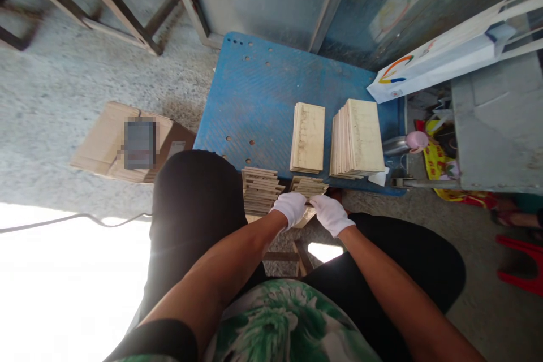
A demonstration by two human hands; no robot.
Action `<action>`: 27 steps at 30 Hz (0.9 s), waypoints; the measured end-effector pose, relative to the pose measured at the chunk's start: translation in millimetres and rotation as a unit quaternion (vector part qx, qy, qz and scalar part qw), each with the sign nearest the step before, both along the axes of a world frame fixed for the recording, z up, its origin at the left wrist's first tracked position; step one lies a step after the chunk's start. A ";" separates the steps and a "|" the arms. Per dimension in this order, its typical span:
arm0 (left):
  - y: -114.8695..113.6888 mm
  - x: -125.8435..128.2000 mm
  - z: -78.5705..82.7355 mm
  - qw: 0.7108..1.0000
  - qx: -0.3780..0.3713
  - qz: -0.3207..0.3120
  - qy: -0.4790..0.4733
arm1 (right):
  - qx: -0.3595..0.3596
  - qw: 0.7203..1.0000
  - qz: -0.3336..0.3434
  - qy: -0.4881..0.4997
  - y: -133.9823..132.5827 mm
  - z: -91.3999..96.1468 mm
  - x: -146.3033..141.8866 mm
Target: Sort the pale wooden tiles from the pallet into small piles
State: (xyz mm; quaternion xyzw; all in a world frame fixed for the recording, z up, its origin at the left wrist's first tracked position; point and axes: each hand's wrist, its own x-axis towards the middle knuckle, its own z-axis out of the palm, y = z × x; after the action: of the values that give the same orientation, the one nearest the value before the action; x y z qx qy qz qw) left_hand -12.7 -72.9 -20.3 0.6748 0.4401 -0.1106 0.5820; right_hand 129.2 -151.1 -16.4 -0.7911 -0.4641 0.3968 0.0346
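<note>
The gloved left hand (pixel 291 207) and right hand (pixel 331 215) nearly meet over a stack of wooden pieces (pixel 307 184) by the near edge of the blue worktop (pixel 254 90); I cannot tell how far each grip is closed or what it has hold of. A second stack (pixel 261 189) stands just left; two board piles (pixel 360 136) lie toward the near right corner

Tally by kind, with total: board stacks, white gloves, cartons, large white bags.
Board stacks: 4 (2 on the blue top, 2 nearer the wearer)
White gloves: 2
Cartons: 1
Large white bags: 1
Total: 8
</note>
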 end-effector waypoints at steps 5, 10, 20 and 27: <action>24.4 13.2 27.1 0.990 0.117 0.037 -0.069 | 0.103 0.989 -0.093 -0.059 30.4 8.4 5.9; 57.4 12.7 33.2 0.961 0.165 0.216 -0.042 | 0.039 0.986 -0.143 -0.070 62.9 -2.9 23.0; 66.5 14.8 15.7 0.982 0.078 0.173 -0.017 | 0.008 0.990 -0.132 -0.041 80.7 -20.2 27.9; 61.6 18.4 3.2 0.952 -0.002 0.280 -0.127 | 0.040 0.986 -0.160 -0.019 80.8 -16.8 24.0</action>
State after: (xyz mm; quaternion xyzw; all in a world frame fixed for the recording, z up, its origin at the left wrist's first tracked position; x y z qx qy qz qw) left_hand 5.7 -11.2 -17.1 0.5317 0.5337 0.1421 0.6421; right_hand 153.2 -70.3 -33.2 -0.8605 -0.3473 0.3527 0.1205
